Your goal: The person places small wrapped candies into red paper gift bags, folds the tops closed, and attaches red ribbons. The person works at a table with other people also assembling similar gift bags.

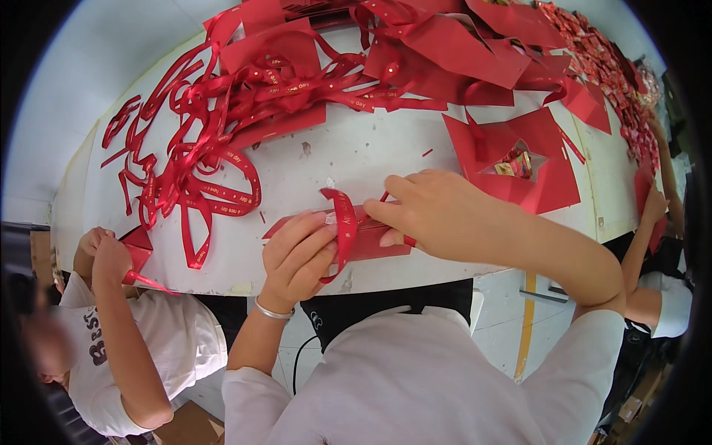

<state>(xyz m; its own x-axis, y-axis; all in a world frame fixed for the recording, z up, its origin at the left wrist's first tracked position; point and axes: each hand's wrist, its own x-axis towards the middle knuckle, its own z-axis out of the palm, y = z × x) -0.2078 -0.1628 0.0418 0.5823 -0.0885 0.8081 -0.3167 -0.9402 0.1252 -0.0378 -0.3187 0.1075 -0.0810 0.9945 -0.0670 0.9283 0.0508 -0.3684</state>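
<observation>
In front of me a small red paper box [378, 250] lies on the white table near its front edge. A red ribbon [345, 222] with gold print loops up from the box between my hands. My left hand [300, 254], with a silver bangle at the wrist, pinches the ribbon at the box's left part. My right hand [430, 211] reaches over the box's right end, its fingers closed on another stretch of ribbon. The fingers hide much of the box top.
A tangle of red ribbon [208, 159] covers the table's left side. Flat red card boxes [460, 55] pile at the back. An open red box [550, 163] holding wrapped sweets [517, 165] sits at right. Co-workers' hands [111, 256] work at both sides.
</observation>
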